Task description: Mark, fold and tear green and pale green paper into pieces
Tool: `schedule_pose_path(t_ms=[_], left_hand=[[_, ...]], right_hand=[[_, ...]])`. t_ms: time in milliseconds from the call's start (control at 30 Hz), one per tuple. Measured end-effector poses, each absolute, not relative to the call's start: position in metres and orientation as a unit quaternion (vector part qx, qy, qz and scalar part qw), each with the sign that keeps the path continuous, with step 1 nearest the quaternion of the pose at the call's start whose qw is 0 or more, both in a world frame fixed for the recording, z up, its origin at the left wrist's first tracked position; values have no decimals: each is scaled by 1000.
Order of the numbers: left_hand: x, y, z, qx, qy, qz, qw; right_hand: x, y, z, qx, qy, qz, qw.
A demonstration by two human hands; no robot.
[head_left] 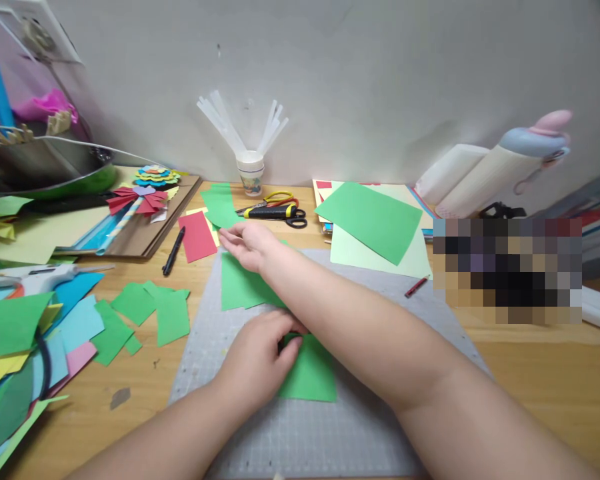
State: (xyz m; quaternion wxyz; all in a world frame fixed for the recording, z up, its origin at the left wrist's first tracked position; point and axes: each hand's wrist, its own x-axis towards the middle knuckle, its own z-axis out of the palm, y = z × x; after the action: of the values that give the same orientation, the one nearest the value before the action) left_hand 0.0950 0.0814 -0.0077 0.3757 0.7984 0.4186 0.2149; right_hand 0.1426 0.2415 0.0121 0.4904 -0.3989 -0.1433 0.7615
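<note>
My left hand [263, 350] is low over the grey cutting mat, fingers curled and thumb pressed in at the upper left edge of a green paper piece [313, 377]. My right arm crosses above it and partly covers that paper. Farther up, my right hand [245, 245] reaches left with its fingers stretched out and nothing visible in them. Below it, another green paper [243, 283] lies on the mat, partly hidden by the arm. Just beyond its fingertips are green strips [223, 205] and a red paper rectangle [199, 237].
The cutting mat [300, 440] covers the middle of the wooden table. Scissors and a yellow-black cutter [270, 212] lie near a paper cup of straws [251, 175]. A black pen [174, 251], green scraps [145, 310] and a glue gun [35, 279] are left; a paper stack [380, 260] is right.
</note>
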Motion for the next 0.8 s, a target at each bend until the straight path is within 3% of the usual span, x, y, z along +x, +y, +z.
schedule_pose_path(t_ms=[400,633,733,800], left_hand=[[90,79,-10,796,428,200,377],[87,87,-12,658,497,348,445],[88,91,-14,590,527,389,472],[89,92,-14,582,530,398,471]], right_hand=[[180,252,41,-421,-313,770,362],[264,182,67,-481,-525,637,296],[278,143,53,-466,-618,597,210],[281,122,37,-458,-601,624,199]])
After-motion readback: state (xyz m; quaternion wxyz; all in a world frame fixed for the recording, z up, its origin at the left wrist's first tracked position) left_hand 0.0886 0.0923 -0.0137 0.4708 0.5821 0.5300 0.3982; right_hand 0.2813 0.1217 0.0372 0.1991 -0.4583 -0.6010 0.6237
